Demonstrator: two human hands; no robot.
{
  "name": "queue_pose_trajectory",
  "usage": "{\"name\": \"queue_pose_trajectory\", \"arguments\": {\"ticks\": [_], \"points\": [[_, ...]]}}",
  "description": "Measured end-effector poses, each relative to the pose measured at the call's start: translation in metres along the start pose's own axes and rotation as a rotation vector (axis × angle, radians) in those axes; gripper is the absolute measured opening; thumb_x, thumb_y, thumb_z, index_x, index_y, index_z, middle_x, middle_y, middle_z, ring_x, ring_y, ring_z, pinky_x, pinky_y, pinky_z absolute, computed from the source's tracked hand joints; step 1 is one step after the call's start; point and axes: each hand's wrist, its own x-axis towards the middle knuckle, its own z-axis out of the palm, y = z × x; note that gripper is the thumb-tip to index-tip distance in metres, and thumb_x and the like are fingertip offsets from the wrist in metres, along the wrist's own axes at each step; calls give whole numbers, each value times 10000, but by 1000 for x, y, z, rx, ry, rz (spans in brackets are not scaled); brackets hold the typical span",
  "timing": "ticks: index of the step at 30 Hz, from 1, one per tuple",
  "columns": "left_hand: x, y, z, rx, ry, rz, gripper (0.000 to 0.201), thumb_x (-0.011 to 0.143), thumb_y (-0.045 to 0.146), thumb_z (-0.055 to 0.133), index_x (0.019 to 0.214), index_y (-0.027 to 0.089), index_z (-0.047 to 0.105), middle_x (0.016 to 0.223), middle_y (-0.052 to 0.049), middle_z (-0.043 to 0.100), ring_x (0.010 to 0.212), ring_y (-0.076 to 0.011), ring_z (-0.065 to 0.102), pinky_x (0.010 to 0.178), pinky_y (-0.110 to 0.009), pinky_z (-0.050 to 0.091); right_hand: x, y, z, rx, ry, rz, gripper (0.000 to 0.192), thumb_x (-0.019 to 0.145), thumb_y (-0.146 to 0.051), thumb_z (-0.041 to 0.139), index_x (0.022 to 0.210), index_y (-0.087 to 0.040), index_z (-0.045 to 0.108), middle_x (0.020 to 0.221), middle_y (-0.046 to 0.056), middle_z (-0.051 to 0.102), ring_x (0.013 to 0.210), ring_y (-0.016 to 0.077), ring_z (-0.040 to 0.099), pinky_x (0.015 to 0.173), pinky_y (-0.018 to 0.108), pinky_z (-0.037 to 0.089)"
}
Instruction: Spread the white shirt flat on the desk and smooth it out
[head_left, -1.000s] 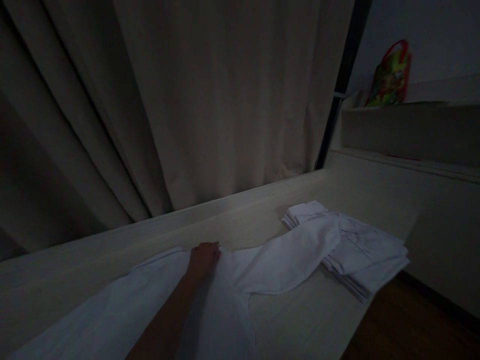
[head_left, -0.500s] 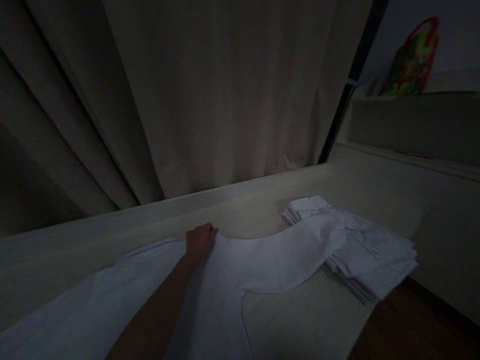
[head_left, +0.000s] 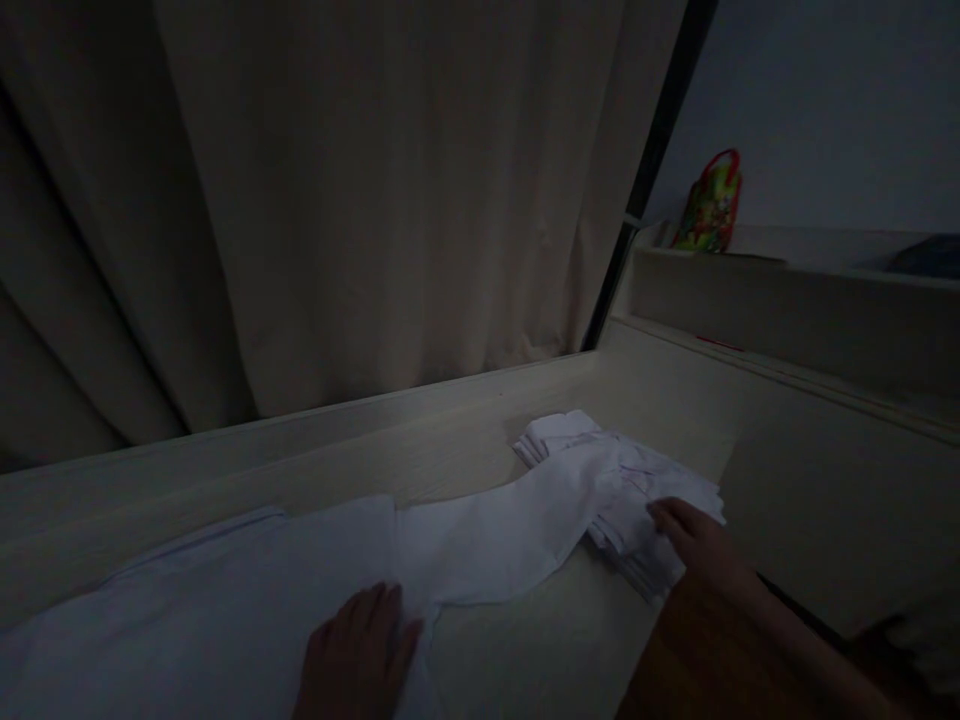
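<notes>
My left hand [head_left: 356, 650] lies flat with its fingers stretched out on a white cloth piece [head_left: 217, 610], spread along the pale surface. From this cloth a long, sleeve-like strip [head_left: 487, 540] runs right, its far end lying over a stack of folded white cloth pieces [head_left: 637, 565]. At the right side of that stack is my right hand [head_left: 690, 530], thumb and fingertips drawn together against the cloth. In the dim light I cannot tell whether cloth is pinched between them.
A beige curtain [head_left: 405, 200] hangs behind the raised back edge of the pale surface [head_left: 525, 660]. At right stands a pale panel with a ledge [head_left: 810, 285], a red and green bag [head_left: 709, 205] and a dark item [head_left: 930, 257] on it. Brown floor [head_left: 697, 650] shows below.
My left hand has let go of the cloth's far edge and come nearer, now flat on it. The cloth there is laid flatter. My right hand has entered from the right. The view has shifted right.
</notes>
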Motion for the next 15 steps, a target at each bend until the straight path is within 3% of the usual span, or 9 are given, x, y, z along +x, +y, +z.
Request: {"name": "queue_pose_trajectory", "arguments": {"ticks": [3, 6, 11, 15], "points": [[-9, 7, 18, 32, -21, -66, 544, 828, 474, 343, 1296, 238, 488, 1398, -122, 479, 1310, -349, 398, 1043, -594, 322, 79, -1, 8, -203, 27, 88, 451, 872, -498, 318, 940, -188, 639, 969, 112, 704, 917, 240, 649, 808, 353, 493], [-9, 9, 30, 4, 23, -72, 608, 791, 593, 365, 1306, 286, 466, 1426, -114, 429, 1331, -383, 342, 1053, -661, 262, 122, 5, 19, -322, 35, 172, 448, 846, -487, 368, 901, -151, 659, 957, 198, 692, 935, 308, 641, 801, 432, 478], [-11, 6, 38, -73, 54, -66, 626, 792, 622, 358, 1330, 308, 421, 1448, -101, 390, 1356, -377, 286, 1080, -667, 224, 140, 20, 41, -432, -57, 200, 394, 787, -501, 477, 756, -164, 680, 888, 186, 695, 890, 318, 647, 762, 434, 479], [-14, 7, 38, -107, 68, -68, 619, 800, 615, 372, 1340, 316, 403, 1460, -102, 377, 1370, -377, 262, 1088, -682, 195, 142, 18, 52, -455, -47, 152, 261, 760, -380, 512, 839, -200, 683, 1002, 150, 675, 932, 292, 631, 762, 379, 463]]}}
